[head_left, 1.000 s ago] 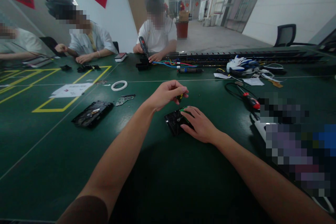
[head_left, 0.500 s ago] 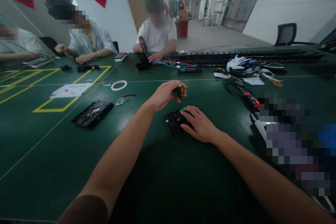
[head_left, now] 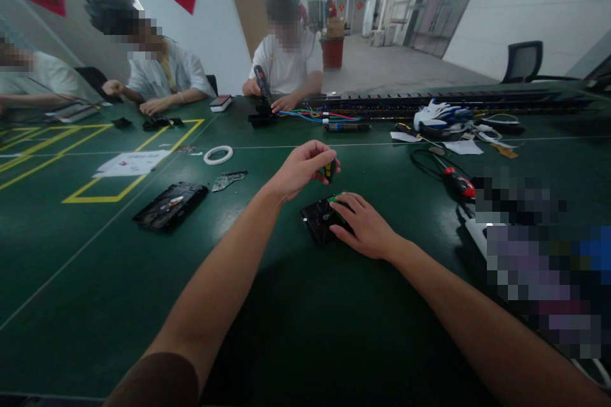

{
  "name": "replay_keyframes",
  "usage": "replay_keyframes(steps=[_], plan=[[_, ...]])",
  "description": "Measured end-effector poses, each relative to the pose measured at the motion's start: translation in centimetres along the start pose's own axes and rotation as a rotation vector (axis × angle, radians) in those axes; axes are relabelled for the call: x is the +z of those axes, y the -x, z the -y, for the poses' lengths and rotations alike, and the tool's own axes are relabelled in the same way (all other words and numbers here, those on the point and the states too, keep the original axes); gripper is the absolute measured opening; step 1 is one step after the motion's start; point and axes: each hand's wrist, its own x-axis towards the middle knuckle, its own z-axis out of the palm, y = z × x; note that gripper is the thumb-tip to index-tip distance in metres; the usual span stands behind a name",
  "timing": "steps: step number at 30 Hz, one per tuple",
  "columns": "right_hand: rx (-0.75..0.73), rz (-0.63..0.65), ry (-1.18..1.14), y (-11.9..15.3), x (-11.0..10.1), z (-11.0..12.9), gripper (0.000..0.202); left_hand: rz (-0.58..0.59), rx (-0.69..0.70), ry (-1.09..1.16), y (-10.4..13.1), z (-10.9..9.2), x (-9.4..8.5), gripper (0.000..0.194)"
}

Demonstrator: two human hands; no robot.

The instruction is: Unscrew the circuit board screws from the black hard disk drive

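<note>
My left hand (head_left: 308, 168) is closed around the black and yellow handle of a screwdriver (head_left: 330, 170). It points down over the far edge of a black hard drive (head_left: 315, 222), which has a green circuit board at its far side. Whether the screwdriver's tip touches a screw is too small to tell. My right hand (head_left: 365, 226) holds the drive against the table from the right, its thumb and fingertips on the top and its other fingers along the side, hiding the drive's right part.
On the green table to the left lie an opened black drive casing (head_left: 170, 205), a loose circuit board (head_left: 229, 180) and a white tape roll (head_left: 218, 154). A red-handled screwdriver (head_left: 459, 182) and white-blue gloves (head_left: 442, 116) are at the right. Across the table, a person (head_left: 286, 57) holds a power screwdriver (head_left: 262, 82).
The fingers of my left hand have shifted around the screwdriver handle, and the handle has turned and tilted slightly. My right hand and the hard drive stay in place.
</note>
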Motion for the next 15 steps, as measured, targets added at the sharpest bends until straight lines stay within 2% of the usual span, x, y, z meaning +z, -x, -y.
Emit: replay_keyframes(steps=[8,15], plan=[[-0.012,-0.014,-0.014,-0.01,0.11,-0.05,0.053,0.004,-0.009,-0.069,-0.02,-0.1,-0.1,0.025],[-0.011,-0.012,-0.011,-0.05,0.05,-0.03,0.053,-0.032,0.03,-0.138,0.0,-0.1,0.02,0.028]])
